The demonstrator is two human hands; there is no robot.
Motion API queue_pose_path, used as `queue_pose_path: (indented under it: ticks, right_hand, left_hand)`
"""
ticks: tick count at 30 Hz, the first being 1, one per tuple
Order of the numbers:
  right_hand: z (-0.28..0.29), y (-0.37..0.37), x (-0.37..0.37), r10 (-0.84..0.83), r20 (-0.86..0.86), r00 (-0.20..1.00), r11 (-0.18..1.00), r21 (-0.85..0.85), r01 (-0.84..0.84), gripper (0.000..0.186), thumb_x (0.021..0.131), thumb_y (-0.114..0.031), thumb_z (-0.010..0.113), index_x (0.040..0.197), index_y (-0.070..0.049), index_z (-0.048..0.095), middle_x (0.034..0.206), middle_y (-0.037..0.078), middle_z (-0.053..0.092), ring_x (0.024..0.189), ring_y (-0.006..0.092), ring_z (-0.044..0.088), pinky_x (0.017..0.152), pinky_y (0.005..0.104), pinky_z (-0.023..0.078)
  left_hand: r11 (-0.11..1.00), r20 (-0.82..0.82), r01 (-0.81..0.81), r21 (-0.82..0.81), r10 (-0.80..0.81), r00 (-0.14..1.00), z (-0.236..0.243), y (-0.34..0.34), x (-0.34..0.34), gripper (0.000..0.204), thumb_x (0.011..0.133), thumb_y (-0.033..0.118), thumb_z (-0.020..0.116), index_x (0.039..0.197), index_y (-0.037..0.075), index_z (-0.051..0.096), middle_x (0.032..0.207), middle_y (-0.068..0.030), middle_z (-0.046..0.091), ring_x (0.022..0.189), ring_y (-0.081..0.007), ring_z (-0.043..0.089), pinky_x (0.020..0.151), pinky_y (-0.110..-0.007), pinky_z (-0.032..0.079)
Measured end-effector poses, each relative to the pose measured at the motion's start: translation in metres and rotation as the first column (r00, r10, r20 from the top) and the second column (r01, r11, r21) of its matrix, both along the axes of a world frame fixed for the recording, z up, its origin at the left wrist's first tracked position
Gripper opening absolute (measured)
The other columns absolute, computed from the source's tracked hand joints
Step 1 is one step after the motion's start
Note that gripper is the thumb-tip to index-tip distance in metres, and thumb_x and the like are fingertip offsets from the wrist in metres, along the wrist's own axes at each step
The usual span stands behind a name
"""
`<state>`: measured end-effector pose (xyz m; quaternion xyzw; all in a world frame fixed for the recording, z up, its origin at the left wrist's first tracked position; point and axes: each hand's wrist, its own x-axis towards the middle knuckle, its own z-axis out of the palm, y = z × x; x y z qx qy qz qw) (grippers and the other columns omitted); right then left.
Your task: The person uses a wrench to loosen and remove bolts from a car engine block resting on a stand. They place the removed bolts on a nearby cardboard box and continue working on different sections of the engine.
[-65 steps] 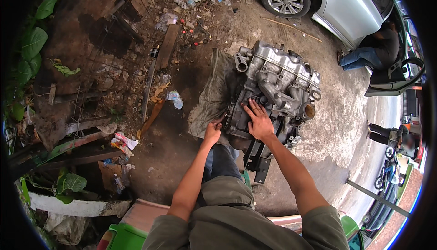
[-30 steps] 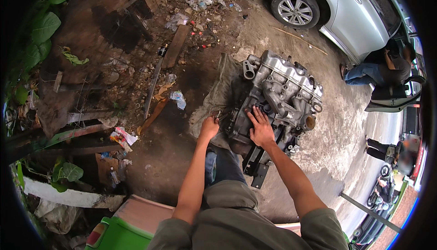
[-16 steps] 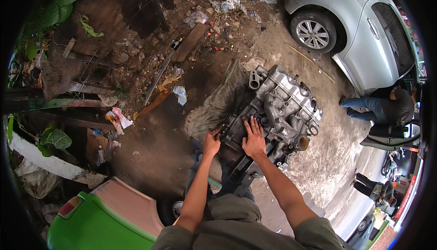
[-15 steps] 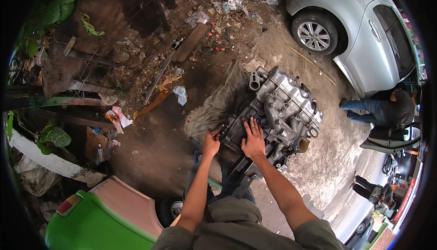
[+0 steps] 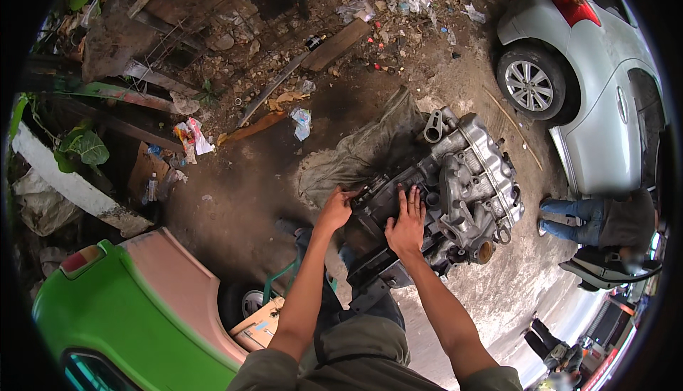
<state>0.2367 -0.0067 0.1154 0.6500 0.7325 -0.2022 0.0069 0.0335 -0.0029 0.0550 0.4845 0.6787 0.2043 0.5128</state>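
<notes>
A silver-grey, ribbed metal engine (image 5: 475,177), manifold fitted, is seen beneath and beyond the flat, spread right hand (image 5: 407,229). Its dark edge is reached by the curled left hand (image 5: 334,210); any pinch cannot be told. Work there is judged unfinished; the remainder is not shown.

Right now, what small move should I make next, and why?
I'd perhaps feel along the left edge of the engine with your left hand: its fingertips are at that edge, while your right hand rests flat on the engine, bracing.
</notes>
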Motion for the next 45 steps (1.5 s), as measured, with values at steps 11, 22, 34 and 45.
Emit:
queue_pose_path:
  ticks: [11, 22, 34, 45]
  right_hand:
    - [0.000, -0.002, 0.000, -0.001, 0.011, 1.000, 1.000, -0.016, 0.001, 0.086, 0.086, -0.020, 0.060, 0.162, -0.012, 0.021, 0.166, 0.023, 0.020, 0.155, 0.0365, 0.018, 0.126, 0.0504, 0.017]
    - [0.003, 0.000, -0.001, -0.004, -0.035, 0.999, 0.999, -0.048, 0.003, 0.088, 0.084, -0.017, 0.060, 0.162, -0.010, 0.020, 0.166, 0.026, 0.017, 0.155, 0.0377, 0.017, 0.125, 0.0511, 0.015]
    - [0.000, -0.001, 0.002, 0.003, -0.030, 1.000, 0.999, -0.038, -0.004, 0.088, 0.086, -0.020, 0.060, 0.162, -0.011, 0.018, 0.167, 0.024, 0.017, 0.156, 0.0357, 0.016, 0.125, 0.0496, 0.015]
    - [-0.002, -0.001, 0.001, -0.004, -0.013, 1.000, 0.999, -0.052, 0.003, 0.088, 0.086, -0.020, 0.060, 0.163, -0.012, 0.017, 0.168, 0.022, 0.014, 0.156, 0.0337, 0.014, 0.126, 0.0478, 0.014]
  left_hand:
    - [0.997, 0.069, 0.075, 0.005, -0.075, 0.995, 0.020, 0.016, -0.012, 0.046, 0.082, -0.011, 0.048, 0.117, 0.004, 0.074, 0.119, -0.0167, 0.060, 0.115, -0.0361, 0.060, 0.098, -0.042, 0.048]
    - [0.901, -0.287, 0.411, -0.137, -0.433, 0.854, 0.054, 0.037, 0.000, 0.029, 0.078, 0.000, 0.066, 0.105, 0.001, 0.076, 0.113, -0.0189, 0.071, 0.109, -0.0383, 0.067, 0.089, -0.047, 0.056]
    - [0.994, -0.179, 0.080, 0.073, -0.066, 0.982, 0.080, 0.074, 0.021, 0.023, 0.077, 0.007, 0.078, 0.097, -0.004, 0.074, 0.098, -0.0254, 0.072, 0.094, -0.0416, 0.070, 0.082, -0.046, 0.056]
    - [0.965, -0.027, -0.119, 0.235, 0.129, 0.991, 0.006, 0.065, 0.048, 0.026, 0.088, 0.019, 0.076, 0.105, -0.002, 0.074, 0.099, -0.0263, 0.070, 0.095, -0.0405, 0.069, 0.082, -0.047, 0.053]
